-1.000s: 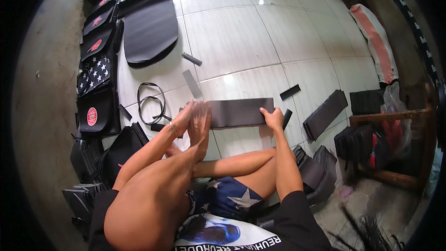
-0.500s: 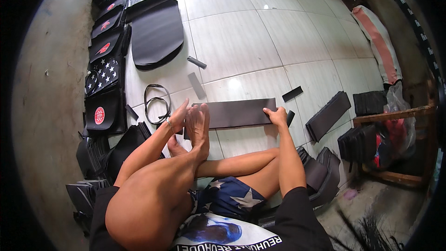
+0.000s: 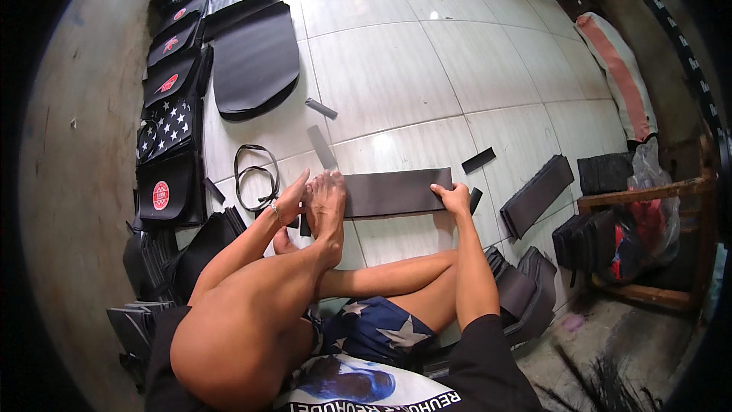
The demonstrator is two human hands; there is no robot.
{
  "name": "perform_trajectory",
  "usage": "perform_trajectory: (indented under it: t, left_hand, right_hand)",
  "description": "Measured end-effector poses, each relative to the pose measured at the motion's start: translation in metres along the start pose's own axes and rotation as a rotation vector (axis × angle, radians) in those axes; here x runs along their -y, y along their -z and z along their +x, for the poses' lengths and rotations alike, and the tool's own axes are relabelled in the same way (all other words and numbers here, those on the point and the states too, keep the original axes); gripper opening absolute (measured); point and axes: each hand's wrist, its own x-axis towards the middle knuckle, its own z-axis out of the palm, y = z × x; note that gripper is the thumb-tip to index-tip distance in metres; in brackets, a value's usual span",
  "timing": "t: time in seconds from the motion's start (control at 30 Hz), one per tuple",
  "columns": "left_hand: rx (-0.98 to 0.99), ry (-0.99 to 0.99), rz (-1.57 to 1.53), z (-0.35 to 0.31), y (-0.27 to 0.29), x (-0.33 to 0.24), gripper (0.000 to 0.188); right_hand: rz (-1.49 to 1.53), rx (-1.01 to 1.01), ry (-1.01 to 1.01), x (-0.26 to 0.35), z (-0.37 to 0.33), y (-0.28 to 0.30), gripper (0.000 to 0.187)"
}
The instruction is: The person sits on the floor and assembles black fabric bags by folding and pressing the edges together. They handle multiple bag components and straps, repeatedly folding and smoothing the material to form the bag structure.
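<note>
A long dark brown-grey strip of leather-like sheet lies crosswise over the floor tiles before me. My right hand grips its right end, thumb on top. Toward the strip's left end rests my bare foot, covering part of it. My left hand, with a bracelet at the wrist, is beside the foot with its visible fingers stretched out. The foot hides some of that hand, so any hold on the strip there does not show. A small dark piece lies just beyond my right hand.
A looped black strap lies left of my left hand. Small dark offcuts are scattered ahead. Stacked black flaps line the left wall. At right are a strip stack, a wooden frame and a plastic bag.
The view has shifted slightly, so the floor and strip appear a little lower. My hands and foot keep nearly the same places on the strip.
</note>
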Motion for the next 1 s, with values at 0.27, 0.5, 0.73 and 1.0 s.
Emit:
perform_trajectory:
  t: [0.27,0.5,0.73,1.0]
  left_hand:
    - [-0.469,-0.363,0.526,-0.007,-0.018,0.004,0.048]
    - [-0.009,-0.487,0.125,-0.081,-0.054,-0.052,0.042]
    - [0.100,-0.148,-0.335,-0.115,-0.010,-0.039,0.072]
    - [0.051,0.025,-0.504,-0.078,0.037,0.013,0.045]
  right_hand:
    - [0.420,0.222,-0.025,0.007,-0.006,0.024,0.030]
    - [0.412,0.190,0.419,0.139,-0.099,0.042,0.036]
    - [-0.195,0.067,0.700,0.240,-0.214,-0.064,0.029]
    - [-0.358,0.674,0.840,0.240,-0.233,-0.134,0.029]
